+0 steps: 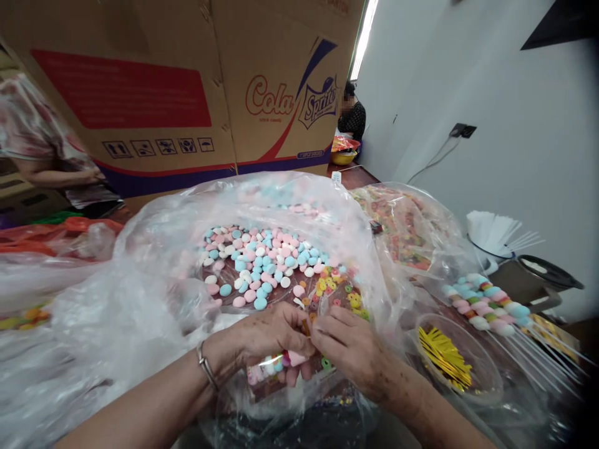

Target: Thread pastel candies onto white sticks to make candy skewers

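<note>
My left hand, with a bracelet at the wrist, is closed around a clear-wrapped candy skewer with pink, white and blue pieces. A white stick end shows just above the fingertips. My right hand pinches close against the left fingertips, where a narrow gold twist tie shows; the fingers partly hide it. Beyond both hands, pink, blue and white round candies lie in a large open plastic bag. Yellow and green ring candies are beside them.
Right of my arm, a clear bowl holds gold twist ties. Several candy skewers lie behind it, near white sticks. A large carton stands at the back. Another person is at left, one more farther back.
</note>
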`<state>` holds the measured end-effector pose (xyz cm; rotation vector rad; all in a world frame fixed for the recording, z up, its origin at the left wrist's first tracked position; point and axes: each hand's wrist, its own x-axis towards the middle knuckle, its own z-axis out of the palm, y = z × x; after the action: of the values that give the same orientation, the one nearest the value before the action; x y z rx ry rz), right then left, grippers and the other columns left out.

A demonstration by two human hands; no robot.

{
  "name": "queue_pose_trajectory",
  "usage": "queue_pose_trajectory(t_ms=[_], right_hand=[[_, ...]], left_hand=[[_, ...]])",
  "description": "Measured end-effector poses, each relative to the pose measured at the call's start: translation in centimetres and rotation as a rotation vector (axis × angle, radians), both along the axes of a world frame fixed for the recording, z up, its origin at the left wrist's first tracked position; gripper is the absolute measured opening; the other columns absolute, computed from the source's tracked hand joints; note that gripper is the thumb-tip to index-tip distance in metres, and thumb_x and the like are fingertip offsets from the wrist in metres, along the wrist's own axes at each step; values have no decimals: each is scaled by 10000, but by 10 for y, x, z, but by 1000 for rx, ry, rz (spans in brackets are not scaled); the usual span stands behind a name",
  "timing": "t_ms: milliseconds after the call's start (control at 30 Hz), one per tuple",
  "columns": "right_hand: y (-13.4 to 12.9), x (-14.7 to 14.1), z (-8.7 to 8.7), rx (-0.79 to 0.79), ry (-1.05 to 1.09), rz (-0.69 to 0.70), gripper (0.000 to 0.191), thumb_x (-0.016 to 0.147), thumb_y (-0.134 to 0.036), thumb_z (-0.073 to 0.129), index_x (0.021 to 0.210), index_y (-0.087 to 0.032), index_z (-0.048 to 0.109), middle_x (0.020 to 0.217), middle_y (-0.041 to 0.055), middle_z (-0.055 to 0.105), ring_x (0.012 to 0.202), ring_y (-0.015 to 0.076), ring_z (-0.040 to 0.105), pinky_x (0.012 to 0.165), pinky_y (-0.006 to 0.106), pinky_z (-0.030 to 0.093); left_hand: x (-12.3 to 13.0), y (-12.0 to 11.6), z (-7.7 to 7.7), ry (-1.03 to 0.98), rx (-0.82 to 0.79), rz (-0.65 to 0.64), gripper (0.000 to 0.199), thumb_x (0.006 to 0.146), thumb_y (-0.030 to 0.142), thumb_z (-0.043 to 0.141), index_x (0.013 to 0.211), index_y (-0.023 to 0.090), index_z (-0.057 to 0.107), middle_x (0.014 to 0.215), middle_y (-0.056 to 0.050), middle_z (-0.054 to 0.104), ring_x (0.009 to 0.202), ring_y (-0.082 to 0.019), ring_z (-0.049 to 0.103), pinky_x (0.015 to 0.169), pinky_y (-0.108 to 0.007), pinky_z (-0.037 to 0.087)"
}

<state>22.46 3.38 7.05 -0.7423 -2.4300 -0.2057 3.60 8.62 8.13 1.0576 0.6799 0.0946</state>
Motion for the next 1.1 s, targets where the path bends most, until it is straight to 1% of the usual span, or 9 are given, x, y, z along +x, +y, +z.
queue_pose_trajectory(t_ms=[100, 400, 567, 733, 800, 900, 967, 1033, 1100], right_hand=[[-3, 0, 3, -40, -39, 123, 243, 1034, -152, 383, 1045, -132, 625, 1101, 111, 679, 825, 189, 538, 707, 319, 438], [-17, -6, 10, -46, -173, -37, 255, 1009, -140, 389, 931, -150, 632, 908, 93, 641, 782, 204, 497, 699, 346, 427], [-16, -14, -6, 118, -123, -306, 317, 963, -52, 334, 884, -128, 631, 745, 87, 575, 711, 227, 471, 658, 357, 415], [2, -19, -21, 103, 120, -524, 306, 978, -71, 363, 778, -186, 565, 711, 57, 557, 679, 204, 497, 629, 322, 425], [8, -18, -20, 105, 229, -499, 278, 989, -88, 397, 792, -194, 562, 722, 49, 572, 703, 194, 527, 659, 309, 449], [12, -16, -14, 149, 329, -372, 217, 985, -79, 432, 892, -182, 599, 778, 59, 615, 755, 190, 558, 703, 305, 479], [11, -17, -10, 135, 346, -270, 199, 980, -71, 442, 953, -168, 613, 815, 71, 637, 762, 189, 561, 710, 307, 494], [9, -19, -8, 133, 346, -212, 188, 977, -68, 452, 980, -154, 618, 820, 78, 645, 761, 191, 561, 708, 310, 503], [7, -24, -9, 176, 346, -223, 168, 966, -61, 472, 961, -146, 618, 793, 79, 640, 768, 199, 571, 705, 317, 505]], left_hand=[[-1, -1, 2, 96, 94, -114, 63, 575, 127, 637, 560, 157, 690, 474, 3, 657, 338, -122, 529, 361, -203, 358], [0, 1, 4, 135, 172, -138, 133, 572, 110, 627, 661, 169, 707, 491, 42, 623, 372, -114, 518, 401, -208, 395], [16, -13, 7, 323, 754, 139, 195, 622, 73, 600, 527, 211, 502, 531, 5, 533, 572, -190, 557, 562, -273, 425], [30, -25, 3, 269, 1021, 519, 169, 726, 92, 584, 661, 234, 522, 661, -19, 521, 692, -229, 516, 716, -334, 403], [28, -22, 4, 154, 977, 581, 113, 721, 119, 602, 685, 221, 566, 682, -18, 545, 688, -213, 503, 706, -322, 397], [22, -15, 13, -40, 516, 526, 25, 713, 209, 630, 711, 187, 619, 674, -7, 556, 650, -177, 508, 631, -284, 408], [18, -12, 18, -128, 220, 540, 148, 711, 306, 679, 717, 167, 627, 660, 1, 552, 603, -151, 502, 576, -260, 409], [16, -11, 20, -149, 158, 601, 258, 701, 389, 734, 693, 162, 612, 631, 17, 535, 567, -126, 471, 546, -238, 383], [14, -11, 18, -105, 277, 642, 324, 720, 424, 746, 627, 170, 566, 584, 40, 491, 545, -108, 417, 532, -225, 334]])
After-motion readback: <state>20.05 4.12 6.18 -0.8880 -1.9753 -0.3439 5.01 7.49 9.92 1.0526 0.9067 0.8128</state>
